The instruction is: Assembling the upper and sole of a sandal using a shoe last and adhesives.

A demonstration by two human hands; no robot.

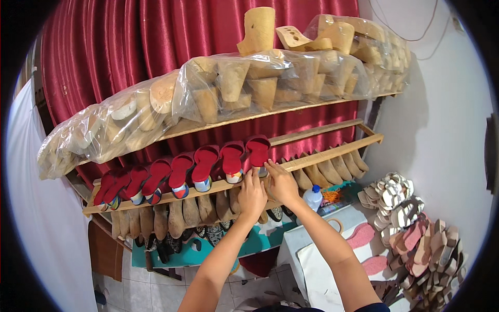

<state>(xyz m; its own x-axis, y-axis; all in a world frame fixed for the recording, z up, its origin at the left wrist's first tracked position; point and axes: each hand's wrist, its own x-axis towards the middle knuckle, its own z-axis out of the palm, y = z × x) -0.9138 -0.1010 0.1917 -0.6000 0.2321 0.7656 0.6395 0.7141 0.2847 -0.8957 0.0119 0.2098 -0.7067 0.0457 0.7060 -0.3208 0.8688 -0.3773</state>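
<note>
A row of red sandals with patterned multicoloured heels stands along a wooden rack. At the right end of the row is a red sandal with its heel toward me. My left hand has its fingertips against the left side of that heel. From the other side, my right hand closes its fingers on the same heel, which the hands partly hide. Just left of them stands another red sandal, apart from my fingers.
Above runs a shelf of wooden soles and heels under clear plastic. Wooden shoe lasts hang below the rack. A white table holds pink sole pieces, a tape roll and a bottle. Sandals are piled at right.
</note>
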